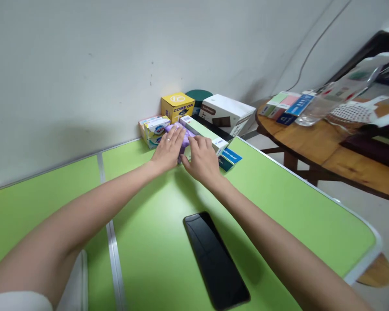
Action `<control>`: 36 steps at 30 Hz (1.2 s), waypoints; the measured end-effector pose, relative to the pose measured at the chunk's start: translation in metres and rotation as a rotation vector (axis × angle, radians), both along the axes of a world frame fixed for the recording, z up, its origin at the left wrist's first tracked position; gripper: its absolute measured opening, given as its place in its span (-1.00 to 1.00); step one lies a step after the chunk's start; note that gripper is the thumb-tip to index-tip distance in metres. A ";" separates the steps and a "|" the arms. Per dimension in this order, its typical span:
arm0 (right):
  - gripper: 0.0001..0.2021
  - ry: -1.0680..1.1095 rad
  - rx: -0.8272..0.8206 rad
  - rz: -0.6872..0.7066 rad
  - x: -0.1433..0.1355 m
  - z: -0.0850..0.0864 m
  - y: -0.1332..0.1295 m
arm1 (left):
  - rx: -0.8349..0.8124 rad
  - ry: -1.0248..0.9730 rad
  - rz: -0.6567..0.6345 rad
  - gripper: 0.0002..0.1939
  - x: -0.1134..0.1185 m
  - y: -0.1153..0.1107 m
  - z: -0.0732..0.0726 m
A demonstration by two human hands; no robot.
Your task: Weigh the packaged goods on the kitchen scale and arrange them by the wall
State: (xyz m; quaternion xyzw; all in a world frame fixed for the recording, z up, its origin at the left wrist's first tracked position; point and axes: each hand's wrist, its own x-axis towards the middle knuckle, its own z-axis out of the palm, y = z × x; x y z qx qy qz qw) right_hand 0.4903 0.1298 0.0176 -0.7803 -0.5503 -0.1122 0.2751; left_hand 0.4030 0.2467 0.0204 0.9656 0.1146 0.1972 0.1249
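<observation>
At the back of the green table, my left hand, with a ring on one finger, lies with its fingers stretched out on a shiny purple pack. My right hand is beside it, its fingers bent and thumb apart, at the pack's right side against a long pale-green and white box. Both hands partly hide the pack. To its left are small soap-like boxes. Behind it stands a yellow box marked "COME ON". A blue and dark-green box lies right of my right hand.
A black phone lies on the green table between my forearms. A white box and a dark-green round container stand by the wall. On the right, a wooden table bears cartons and a clear jug.
</observation>
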 end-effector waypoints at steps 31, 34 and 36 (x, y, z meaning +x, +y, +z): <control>-0.84 0.953 -0.188 0.854 -0.238 0.050 -0.062 | -0.398 0.623 0.317 -0.28 -0.358 -0.090 0.113; -0.84 1.114 -0.332 0.825 -0.275 0.032 -0.039 | -0.573 0.639 0.435 -0.26 -0.398 -0.083 0.091; -0.80 1.146 -0.417 0.712 -0.287 0.018 -0.031 | -0.615 0.517 0.479 -0.29 -0.412 -0.079 0.070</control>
